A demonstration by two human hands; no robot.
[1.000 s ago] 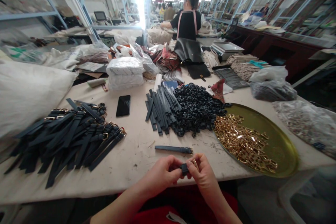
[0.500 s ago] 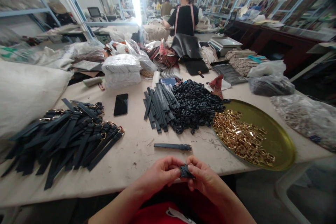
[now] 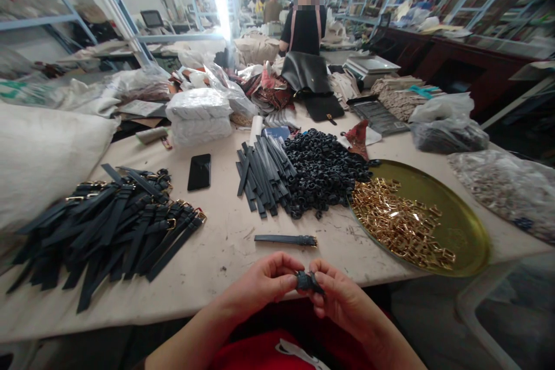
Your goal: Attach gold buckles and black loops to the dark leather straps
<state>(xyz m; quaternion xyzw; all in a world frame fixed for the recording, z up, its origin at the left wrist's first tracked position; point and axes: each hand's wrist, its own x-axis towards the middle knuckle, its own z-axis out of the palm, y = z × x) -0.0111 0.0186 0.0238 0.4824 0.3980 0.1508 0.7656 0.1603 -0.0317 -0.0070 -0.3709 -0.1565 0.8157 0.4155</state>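
My left hand (image 3: pixel 277 278) and my right hand (image 3: pixel 333 286) meet at the table's front edge, both pinching a small dark strap piece (image 3: pixel 307 282) between thumbs and fingers. Parts of the piece are hidden by the fingertips. Just beyond the hands lies a finished-looking dark strap (image 3: pixel 284 240) with a gold buckle at its right end. Farther back are a stack of flat dark strips (image 3: pixel 262 176) and a heap of small black loops (image 3: pixel 323 170). Gold buckles (image 3: pixel 401 225) fill part of a round tray (image 3: pixel 466 231) at the right.
Buckled dark straps (image 3: pixel 108 225) are piled on the left of the table (image 3: pixel 208 266). A black phone (image 3: pixel 199 172) lies near them. Plastic-wrapped packs (image 3: pixel 199 115), a black bag (image 3: pixel 307 75) and scraps stand at the back. A person (image 3: pixel 304 26) is beyond the table.
The small dark piece has turned slightly between my fingers, and more of it shows. The person beyond the table has shifted posture, drawing an arm in.
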